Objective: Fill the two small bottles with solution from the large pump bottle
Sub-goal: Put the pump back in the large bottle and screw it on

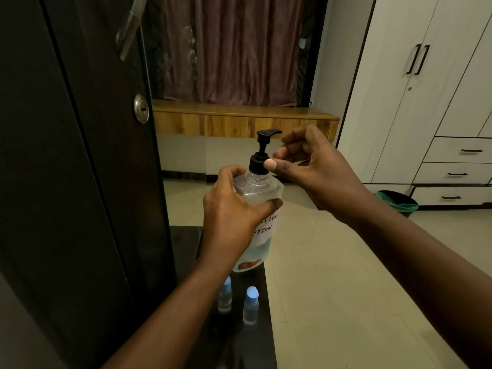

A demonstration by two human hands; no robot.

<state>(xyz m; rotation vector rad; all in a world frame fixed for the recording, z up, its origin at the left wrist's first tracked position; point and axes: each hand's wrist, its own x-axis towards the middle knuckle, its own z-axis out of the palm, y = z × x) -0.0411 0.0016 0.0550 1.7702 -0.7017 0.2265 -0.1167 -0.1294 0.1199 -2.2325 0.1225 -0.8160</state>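
Observation:
The large clear pump bottle (262,193) has a black pump head and a white handwritten label. It is lifted above a dark surface. My left hand (231,209) wraps around its body. My right hand (306,161) pinches the black collar (257,164) of the pump between thumb and fingers. Two small bottles with blue caps stand below on the dark surface: one (250,306) in plain sight, the other (225,296) partly hidden behind my left forearm.
A dark narrow counter (241,342) holds the small bottles. A dark door (80,155) with a lock stands close at the left. A white wardrobe (426,102) with drawers and a green bin (399,202) are at the right. Beige tiled floor lies beyond.

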